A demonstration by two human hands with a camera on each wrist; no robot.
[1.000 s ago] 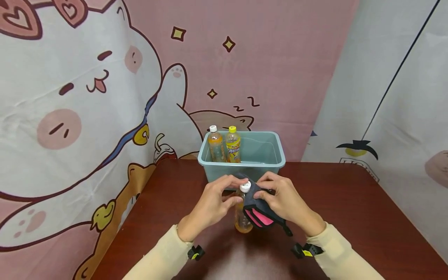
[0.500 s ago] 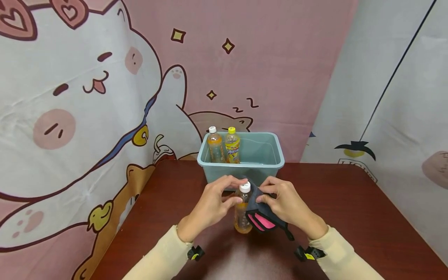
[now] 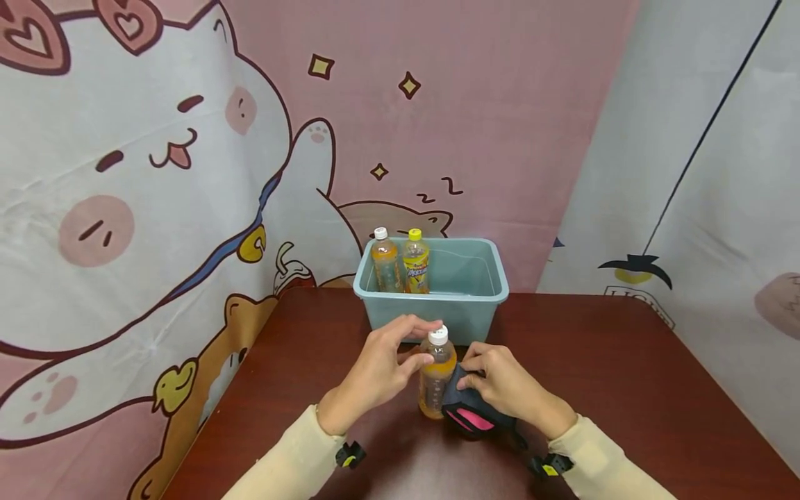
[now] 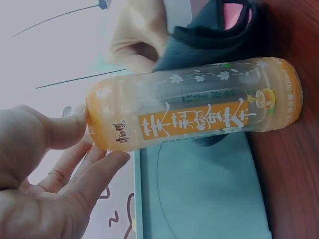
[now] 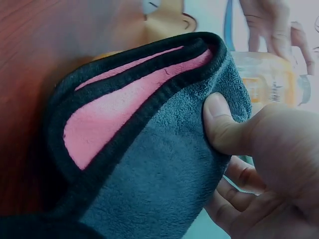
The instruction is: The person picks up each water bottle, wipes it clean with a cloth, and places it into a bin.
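A clear drink bottle [image 3: 435,382] with a white cap and an orange label stands upright on the table. My left hand [image 3: 378,360] grips its upper part, the index finger reaching over the cap; the label [image 4: 199,119] faces the left wrist view. Between the thumb and fingers of my right hand [image 3: 509,383] is a folded dark grey cloth [image 5: 154,154] with black edging and pink inner layers. That cloth lies along the bottle's right side, low down, and hides part of it.
Behind the hands stands a light blue plastic bin [image 3: 437,310]. Inside, at its left end, are a white-capped bottle [image 3: 387,269] and a yellow-capped bottle [image 3: 415,267]. The dark red table [image 3: 625,389] ends at a printed cloth backdrop [image 3: 500,104].
My right hand has slid the cloth down the bottle's right side, from beside the cap to the lower body. The left hand keeps its grip at the top.
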